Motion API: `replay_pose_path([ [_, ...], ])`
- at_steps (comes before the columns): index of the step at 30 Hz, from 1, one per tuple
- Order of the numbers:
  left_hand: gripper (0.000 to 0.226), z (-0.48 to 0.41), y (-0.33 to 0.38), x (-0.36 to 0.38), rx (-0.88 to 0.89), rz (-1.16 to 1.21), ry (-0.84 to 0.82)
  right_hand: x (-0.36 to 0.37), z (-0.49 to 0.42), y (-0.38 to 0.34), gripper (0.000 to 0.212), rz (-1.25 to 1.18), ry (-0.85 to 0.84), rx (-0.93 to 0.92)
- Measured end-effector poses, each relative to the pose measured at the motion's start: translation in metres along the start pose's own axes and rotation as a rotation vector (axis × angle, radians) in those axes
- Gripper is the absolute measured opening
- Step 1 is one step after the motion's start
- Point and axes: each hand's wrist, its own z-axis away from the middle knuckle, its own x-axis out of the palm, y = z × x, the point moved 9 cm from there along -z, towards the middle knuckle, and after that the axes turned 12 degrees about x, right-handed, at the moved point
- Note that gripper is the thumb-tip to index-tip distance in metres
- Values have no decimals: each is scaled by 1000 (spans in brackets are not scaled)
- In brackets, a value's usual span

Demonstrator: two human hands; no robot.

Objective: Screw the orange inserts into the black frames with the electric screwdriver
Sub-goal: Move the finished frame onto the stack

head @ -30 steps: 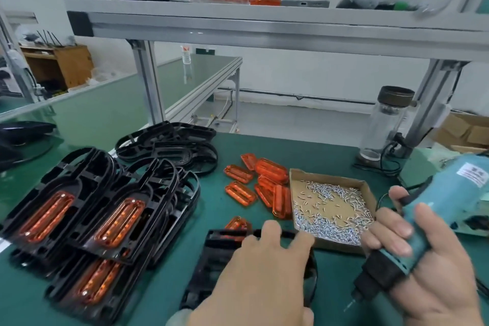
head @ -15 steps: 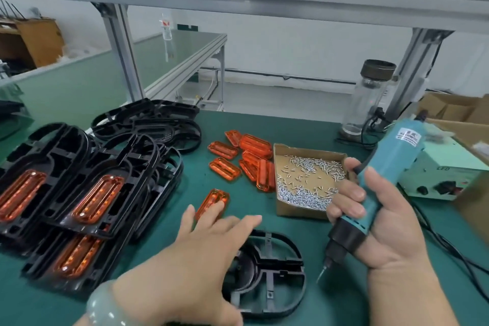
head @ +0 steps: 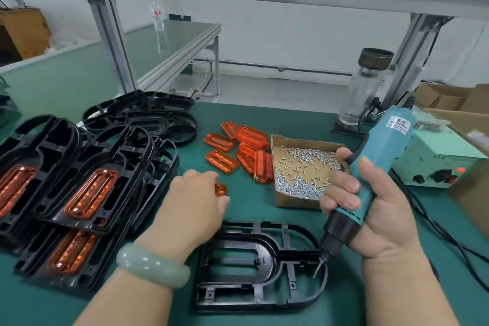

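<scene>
Head view: I am looking down at a green workbench. My left hand point(head: 193, 201), back upward, reaches forward with its fingers bent down over one orange insert point(head: 221, 189). Only a corner of the insert shows, so I cannot tell whether I am pinching it or just touching it, nor which way its long side runs. My right hand point(head: 375, 219) is wrapped around the blue electric screwdriver point(head: 370, 167), held nearly upright with its bit pointing down just above the right part of the empty black frame point(head: 259, 264).

That frame lies flat, close to me, between my two hands. Its long side runs left to right, with the rounded end on the right. The insert sits just beyond the frame's far left corner, so the left hand is the nearer one, and I judge it must bring the insert back toward me into the frame's opening.

Counts: one empty frame in front of me. One insert under my left hand. About eight loose inserts point(head: 238, 145) heaped farther back, overlapping, so the count is unsure. One open cardboard box of screws point(head: 304, 167). Three finished frames point(head: 87, 188) show orange on my left.
</scene>
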Motion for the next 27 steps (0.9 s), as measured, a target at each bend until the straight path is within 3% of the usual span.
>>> replay_pose_path([
  [2,42,-3,-13,10,-108,-99,-19,0,-1,0,21,-1,6,-2],
  [5,37,-2,-28,23,-188,10,-13,0,-1,1,19,9,-2,-5],
  [11,54,4,-37,16,-221,116,135,1,-2,4,22,11,-27,8],
  [14,38,7,-35,14,-223,107,132,3,-2,6,35,5,-27,31],
  [16,22,6,-30,10,-190,217,187,2,-2,6,20,23,-14,14],
  [18,8,7,-29,9,-181,428,257,2,-2,7,17,21,-3,6],
  [23,13,11,-29,17,-233,922,326,2,-2,8,20,26,22,7],
  [27,11,12,-26,20,-239,1058,292,2,-3,9,20,26,16,16],
])
